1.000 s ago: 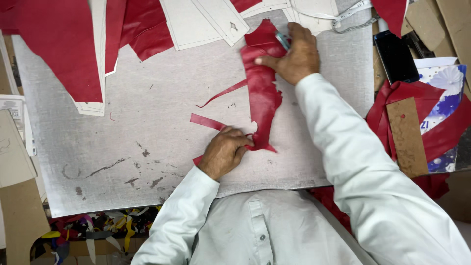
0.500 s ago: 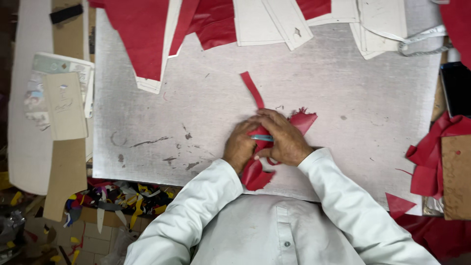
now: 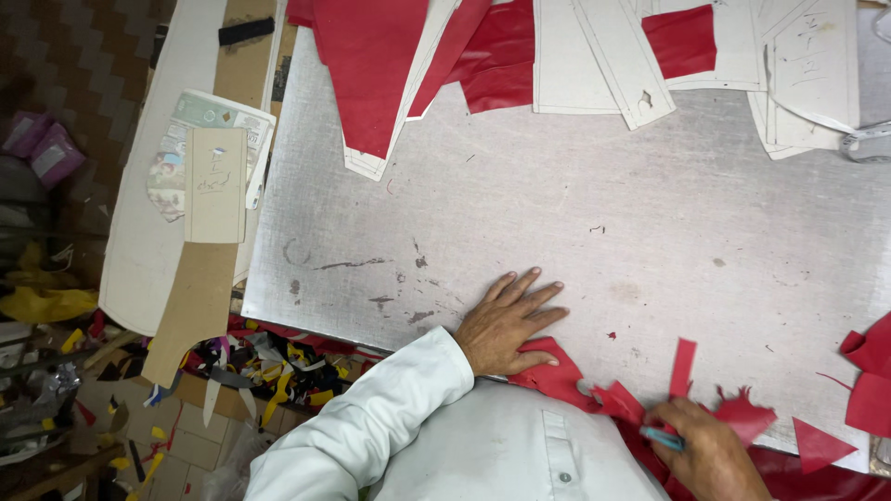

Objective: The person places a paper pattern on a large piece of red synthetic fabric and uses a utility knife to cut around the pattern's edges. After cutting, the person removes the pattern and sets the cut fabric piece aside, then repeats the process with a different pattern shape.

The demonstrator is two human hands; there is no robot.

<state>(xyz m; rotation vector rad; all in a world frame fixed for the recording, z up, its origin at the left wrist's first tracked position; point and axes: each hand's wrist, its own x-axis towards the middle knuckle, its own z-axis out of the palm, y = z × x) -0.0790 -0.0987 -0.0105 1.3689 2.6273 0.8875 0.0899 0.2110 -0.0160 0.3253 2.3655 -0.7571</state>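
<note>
My left hand (image 3: 506, 320) lies flat, fingers spread, on the grey metal cutting sheet (image 3: 575, 232), its palm pressing the end of a red leather scrap (image 3: 566, 378) at the near edge. My right hand (image 3: 705, 450) is closed around a light blue-handled cutting tool (image 3: 661, 437) and rests on the same red scrap pieces near a thin upright red strip (image 3: 684, 366). Both arms wear white sleeves.
Red leather panels (image 3: 371, 65) and white pattern cards (image 3: 603, 56) lie along the far edge of the sheet. More red offcuts (image 3: 868, 380) sit at the right. A cardboard template (image 3: 215, 186) lies on papers at the left. Colourful scraps (image 3: 260, 362) litter the floor below.
The red piece has been pulled down to the near edge. My left hand has opened flat on the sheet, and my right hand has moved right and down with the tool.
</note>
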